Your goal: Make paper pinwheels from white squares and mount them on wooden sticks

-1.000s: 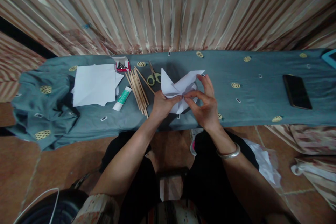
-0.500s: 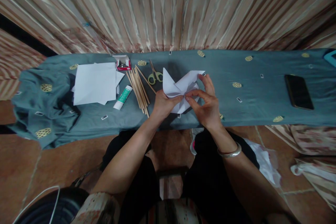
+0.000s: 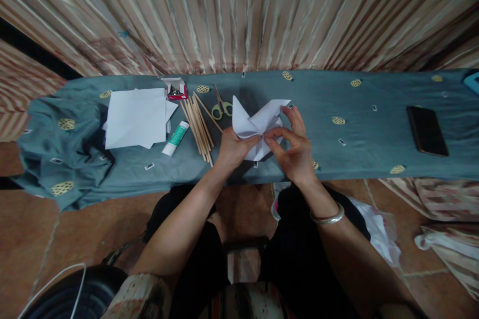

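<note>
A white paper pinwheel (image 3: 264, 118) with folded blades is held up over the front half of the cloth-covered table. My left hand (image 3: 232, 149) is closed on its lower left side, the thumb pressing near the centre. At that centre, the thumb and index finger of my right hand (image 3: 294, 152) meet in a pinch; whatever small thing lies between them is hidden. The other fingers of my right hand curl up by the right blade. Just left of the pinwheel lie green-handled scissors (image 3: 221, 108) and a bundle of thin wooden sticks (image 3: 198, 129).
On the left is a stack of white paper squares (image 3: 136, 118). A glue stick (image 3: 175, 138) lies beside the sticks, behind it an open red box of small metal pieces (image 3: 176, 90). A black phone (image 3: 426, 130) rests at the right. A striped curtain (image 3: 239, 15) hangs behind the table.
</note>
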Motion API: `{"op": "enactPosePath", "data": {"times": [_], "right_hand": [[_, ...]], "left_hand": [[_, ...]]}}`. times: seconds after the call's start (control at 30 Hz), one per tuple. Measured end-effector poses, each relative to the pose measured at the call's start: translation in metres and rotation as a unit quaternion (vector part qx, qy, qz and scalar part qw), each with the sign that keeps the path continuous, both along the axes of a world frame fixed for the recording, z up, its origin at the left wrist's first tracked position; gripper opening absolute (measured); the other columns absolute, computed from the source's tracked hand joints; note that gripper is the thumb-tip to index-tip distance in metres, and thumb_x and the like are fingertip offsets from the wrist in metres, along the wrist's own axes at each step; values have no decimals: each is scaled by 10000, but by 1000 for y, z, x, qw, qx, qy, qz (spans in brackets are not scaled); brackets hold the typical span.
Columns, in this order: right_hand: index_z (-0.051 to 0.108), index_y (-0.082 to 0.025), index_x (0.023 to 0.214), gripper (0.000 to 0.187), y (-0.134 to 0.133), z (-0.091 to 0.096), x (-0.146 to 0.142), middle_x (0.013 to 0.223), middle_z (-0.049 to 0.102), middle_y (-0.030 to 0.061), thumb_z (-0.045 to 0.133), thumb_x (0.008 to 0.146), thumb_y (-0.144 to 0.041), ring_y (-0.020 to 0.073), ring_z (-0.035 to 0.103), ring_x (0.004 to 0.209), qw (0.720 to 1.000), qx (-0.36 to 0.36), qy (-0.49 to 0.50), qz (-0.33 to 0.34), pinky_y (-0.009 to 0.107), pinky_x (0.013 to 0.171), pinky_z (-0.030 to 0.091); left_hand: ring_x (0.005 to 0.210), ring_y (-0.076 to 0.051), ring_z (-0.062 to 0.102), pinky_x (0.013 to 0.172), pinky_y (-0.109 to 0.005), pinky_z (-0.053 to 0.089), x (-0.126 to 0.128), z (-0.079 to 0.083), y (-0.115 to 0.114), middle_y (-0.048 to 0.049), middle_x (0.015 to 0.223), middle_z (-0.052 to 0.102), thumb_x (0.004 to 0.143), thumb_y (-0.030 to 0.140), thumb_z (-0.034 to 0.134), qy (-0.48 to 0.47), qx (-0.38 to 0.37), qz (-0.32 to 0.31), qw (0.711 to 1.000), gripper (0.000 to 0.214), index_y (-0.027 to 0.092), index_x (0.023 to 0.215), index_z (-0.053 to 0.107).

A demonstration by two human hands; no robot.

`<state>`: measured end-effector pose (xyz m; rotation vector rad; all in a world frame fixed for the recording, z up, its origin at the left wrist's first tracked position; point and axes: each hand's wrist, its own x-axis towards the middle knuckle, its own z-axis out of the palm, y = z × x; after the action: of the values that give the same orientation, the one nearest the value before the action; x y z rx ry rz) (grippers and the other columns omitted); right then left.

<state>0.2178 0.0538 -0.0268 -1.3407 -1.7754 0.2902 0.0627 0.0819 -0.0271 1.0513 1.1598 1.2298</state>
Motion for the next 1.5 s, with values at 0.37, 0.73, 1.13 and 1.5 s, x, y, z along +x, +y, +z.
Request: {"op": "enactPosePath", "data": {"times": [0.37, 0.73, 1.13, 1.5], "right_hand": [[676, -249, 831, 83, -1, 0, -1, 1499, 448, -13, 600, 856, -272, 290, 266, 1470, 1000, 2, -10, -7, 565, 1178, 273], [660, -252, 826, 75, -2, 2, -4, 1503, 446, -12, 591, 853, -266, 288, 246, 1477, 1000, -27, 4, -7, 576, 1180, 254], [663, -239, 836, 82, -1, -2, -5, 1497, 456, 22, 591, 854, -274, 299, 275, 1465, 999, -46, 16, -18, 584, 1162, 279], [672, -245, 841, 98, 0, -3, -2, 1487, 465, 23, 601, 855, -310, 304, 287, 1459, 998, -55, 28, -9, 573, 1168, 266]], "left_hand": [[685, -181, 669, 628, -256, 507, -1, 2, -1, -22, 708, 730, 560, 188, 767, 28, 6, -2, 1000, 215, 108, 758, 737], [693, -191, 675, 618, -252, 507, -2, 1, -1, -34, 729, 742, 574, 198, 772, 55, 14, -15, 998, 208, 109, 760, 741], [687, -192, 673, 633, -270, 519, -1, -1, 0, -42, 730, 737, 541, 246, 829, 54, 3, -16, 998, 281, 97, 763, 744], [658, -190, 662, 611, -273, 515, -3, 0, 0, -41, 709, 728, 513, 278, 851, 52, -9, -12, 999, 328, 96, 760, 735]]}}
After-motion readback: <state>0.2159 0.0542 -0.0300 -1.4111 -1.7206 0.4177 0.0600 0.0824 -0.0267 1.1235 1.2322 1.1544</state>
